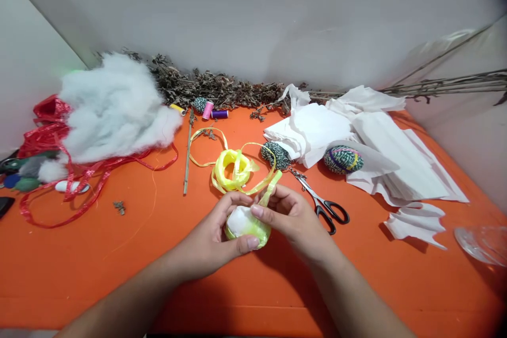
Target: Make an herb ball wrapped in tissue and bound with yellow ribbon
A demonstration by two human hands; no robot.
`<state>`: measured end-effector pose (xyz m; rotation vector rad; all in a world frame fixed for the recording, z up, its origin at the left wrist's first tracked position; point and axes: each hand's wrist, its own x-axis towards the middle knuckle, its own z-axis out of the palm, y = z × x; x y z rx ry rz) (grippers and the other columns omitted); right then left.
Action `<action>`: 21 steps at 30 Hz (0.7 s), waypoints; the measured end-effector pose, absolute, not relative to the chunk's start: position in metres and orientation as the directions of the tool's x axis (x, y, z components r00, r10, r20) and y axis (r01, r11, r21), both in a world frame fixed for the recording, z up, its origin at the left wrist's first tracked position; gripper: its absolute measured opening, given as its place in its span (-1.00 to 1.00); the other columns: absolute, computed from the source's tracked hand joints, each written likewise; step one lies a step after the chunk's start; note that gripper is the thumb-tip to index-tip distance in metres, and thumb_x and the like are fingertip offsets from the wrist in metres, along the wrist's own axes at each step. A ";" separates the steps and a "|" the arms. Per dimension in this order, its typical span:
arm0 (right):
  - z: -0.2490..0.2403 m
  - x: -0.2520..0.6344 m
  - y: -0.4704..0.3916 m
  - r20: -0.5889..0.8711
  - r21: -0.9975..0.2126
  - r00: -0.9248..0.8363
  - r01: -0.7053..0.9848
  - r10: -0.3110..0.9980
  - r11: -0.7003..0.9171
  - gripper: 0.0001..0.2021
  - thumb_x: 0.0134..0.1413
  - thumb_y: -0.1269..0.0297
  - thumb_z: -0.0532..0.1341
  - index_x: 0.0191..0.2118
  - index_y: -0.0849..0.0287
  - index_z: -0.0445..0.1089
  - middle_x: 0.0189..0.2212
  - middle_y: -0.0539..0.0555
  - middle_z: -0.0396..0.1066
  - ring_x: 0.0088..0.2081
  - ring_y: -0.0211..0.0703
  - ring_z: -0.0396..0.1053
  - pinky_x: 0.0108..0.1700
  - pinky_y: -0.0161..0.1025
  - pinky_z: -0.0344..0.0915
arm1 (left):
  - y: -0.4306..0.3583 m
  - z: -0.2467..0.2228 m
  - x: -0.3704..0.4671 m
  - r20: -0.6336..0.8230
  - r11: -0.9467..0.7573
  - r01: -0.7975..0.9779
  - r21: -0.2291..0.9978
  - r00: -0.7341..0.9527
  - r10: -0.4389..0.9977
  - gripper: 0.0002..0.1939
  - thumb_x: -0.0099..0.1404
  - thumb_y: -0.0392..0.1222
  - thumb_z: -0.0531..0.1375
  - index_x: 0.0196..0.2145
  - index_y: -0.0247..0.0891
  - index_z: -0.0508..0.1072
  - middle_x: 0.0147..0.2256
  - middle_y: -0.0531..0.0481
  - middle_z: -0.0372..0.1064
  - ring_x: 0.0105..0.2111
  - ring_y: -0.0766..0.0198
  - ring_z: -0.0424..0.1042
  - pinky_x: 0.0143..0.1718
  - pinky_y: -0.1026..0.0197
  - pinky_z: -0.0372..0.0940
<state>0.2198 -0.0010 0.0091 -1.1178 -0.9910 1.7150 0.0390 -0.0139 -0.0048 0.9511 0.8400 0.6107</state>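
Note:
My left hand (232, 235) is closed around a white ball (241, 221) partly wrapped in yellow-green plastic ribbon. Thumb and fingers of my right hand (285, 211) pinch the yellow ribbon (271, 186) at the ball's upper right side. From there the strip loops back to a yellow ribbon roll (220, 171) lying just beyond my hands. Scissors (322, 203) with black handles rest on the orange table to the right of my right hand. A green-and-white wound ball (276, 155) sits beyond the ribbon.
White fibre stuffing (114, 111) and red ribbon (43, 137) lie at left. White paper sheets (400, 158) and a wound egg shape (343, 159) occupy the right. Dried stems (214, 87) line the wall; thread spools (208, 110) and a stick (187, 158) lie nearer. A clear plastic item (481, 245) stands far right.

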 end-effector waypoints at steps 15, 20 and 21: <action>0.012 0.223 0.002 -0.339 -0.814 -0.298 -0.382 0.892 -0.437 -0.71 -0.09 0.08 0.45 -0.38 0.17 0.45 -0.47 -0.01 0.37 -0.43 -0.26 0.27 -0.36 -0.32 0.24 | -0.013 -0.006 0.037 -0.338 0.437 -0.042 0.899 0.569 0.749 -0.66 0.30 0.03 0.25 -0.03 -0.12 0.39 -0.24 0.02 0.36 -0.31 0.32 0.34 -0.28 0.27 0.33; 0.008 0.224 0.005 -0.307 -0.810 -0.242 -0.440 0.920 -0.387 -0.68 -0.14 0.12 0.48 -0.30 0.14 0.45 -0.50 -0.05 0.36 -0.49 -0.30 0.21 -0.42 -0.33 0.17 | -0.012 -0.007 0.036 -0.344 0.438 -0.035 0.898 0.566 0.749 -0.64 0.29 0.03 0.26 -0.01 -0.10 0.38 -0.24 0.02 0.37 -0.31 0.30 0.37 -0.26 0.25 0.34; 0.008 0.224 0.005 -0.302 -0.817 -0.227 -0.439 0.926 -0.374 -0.68 -0.14 0.13 0.49 -0.30 0.14 0.44 -0.52 -0.07 0.35 -0.51 -0.31 0.19 -0.43 -0.34 0.15 | -0.012 -0.007 0.037 -0.344 0.435 -0.031 0.900 0.563 0.752 -0.63 0.29 0.04 0.26 -0.01 -0.11 0.37 -0.24 0.02 0.37 -0.30 0.29 0.37 -0.25 0.24 0.34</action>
